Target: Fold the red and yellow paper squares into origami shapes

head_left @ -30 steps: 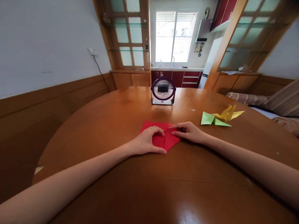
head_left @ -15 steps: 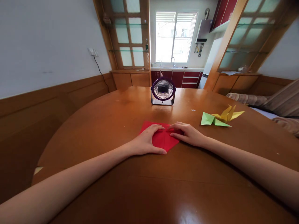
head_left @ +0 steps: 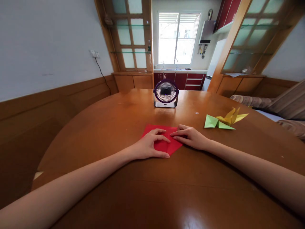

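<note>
A folded red paper (head_left: 164,144) lies flat on the brown wooden counter (head_left: 152,190), near the middle and a little toward the far side from the person. Both hands rest on it. The left hand (head_left: 149,146) lies palm down over the paper's left half, thumb stretched along the near edge and fingers curled, pressing the sheet to the counter rather than closed around it. The right hand (head_left: 190,136) lies on the paper's right half, its fingertips pointing left and meeting the left hand's fingers close to the centre crease; it too is an open, flat press and encloses nothing.

The paper looks thin and light, stiff only along its creases, and the glossy counter would probably let it slide if it were pushed sideways. It would likely crumple or take a stray crease under a hard pinch, so the sound places to take hold seem to be the free corners and folded edges, with one hand pinning the body flat while the other lifts a flap.

To the right, well apart from the hands, lie a green folded paper (head_left: 211,121) and a yellow folded paper figure (head_left: 232,117), touching each other. A small purple desk fan (head_left: 166,93) stands farther back, facing the person.
</note>
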